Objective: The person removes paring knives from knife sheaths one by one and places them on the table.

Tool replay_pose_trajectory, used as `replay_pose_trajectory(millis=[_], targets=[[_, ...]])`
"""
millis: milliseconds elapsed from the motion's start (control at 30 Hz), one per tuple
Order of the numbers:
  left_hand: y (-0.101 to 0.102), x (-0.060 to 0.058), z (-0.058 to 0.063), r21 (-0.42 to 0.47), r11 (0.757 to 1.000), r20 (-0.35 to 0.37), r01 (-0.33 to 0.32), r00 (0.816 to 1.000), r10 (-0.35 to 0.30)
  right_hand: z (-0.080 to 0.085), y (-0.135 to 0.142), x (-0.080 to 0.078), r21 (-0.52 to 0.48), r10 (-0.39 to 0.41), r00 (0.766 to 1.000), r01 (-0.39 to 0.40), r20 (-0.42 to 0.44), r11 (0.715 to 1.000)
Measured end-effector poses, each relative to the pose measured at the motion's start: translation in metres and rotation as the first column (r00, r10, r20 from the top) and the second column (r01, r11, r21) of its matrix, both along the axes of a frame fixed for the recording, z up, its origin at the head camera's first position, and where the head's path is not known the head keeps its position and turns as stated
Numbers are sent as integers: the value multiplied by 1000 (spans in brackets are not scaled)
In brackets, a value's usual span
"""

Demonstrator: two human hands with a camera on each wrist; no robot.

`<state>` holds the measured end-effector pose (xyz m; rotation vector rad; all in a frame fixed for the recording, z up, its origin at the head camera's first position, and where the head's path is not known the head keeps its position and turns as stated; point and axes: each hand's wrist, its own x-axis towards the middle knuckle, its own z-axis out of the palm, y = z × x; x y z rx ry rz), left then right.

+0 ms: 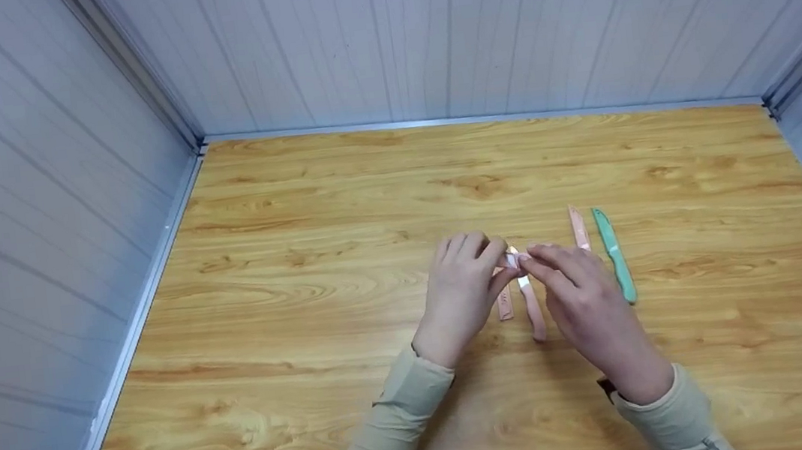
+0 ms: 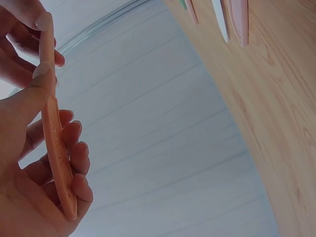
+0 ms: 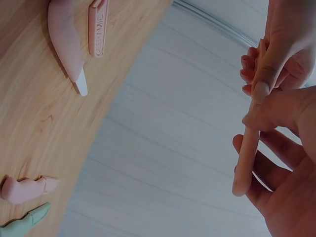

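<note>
My left hand (image 1: pixel 460 290) grips a pink sheath (image 2: pixel 60 158) with raised lettering, its fingers curled round it in the left wrist view. At the sheath's mouth, my right hand (image 1: pixel 595 305) holds the handle of a pink knife (image 3: pixel 245 170) between thumb and fingers. Sheath and handle meet in one line, with both thumbs close together at the join; no blade shows there. Below the hands on the table lie another pink knife (image 1: pixel 535 319), its white blade bare, and a loose pink sheath (image 3: pixel 98 29) marked CERAMIC.
To the right of the hands lie a sheathed pink knife (image 1: pixel 578 224), partly hidden by my right hand in the head view, and a sheathed green knife (image 1: pixel 616 253). The wooden table (image 1: pixel 281 231) is bordered by pale panel walls (image 1: pixel 409 35) at the back and sides.
</note>
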<state>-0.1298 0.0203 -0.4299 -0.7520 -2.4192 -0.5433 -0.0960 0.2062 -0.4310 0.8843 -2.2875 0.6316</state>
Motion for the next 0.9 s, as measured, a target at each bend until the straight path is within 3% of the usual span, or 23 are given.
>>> replay_pose_trajectory(millis=[267,900], targets=[[0,3,-1,18,1000,-19,-11,1000,11,-2,-3,3,30,-53,997,52,53,998],[3,18,-1,166,986,-25,0,1000,4,5,-11,1,-50,-100,992,104,75,993]])
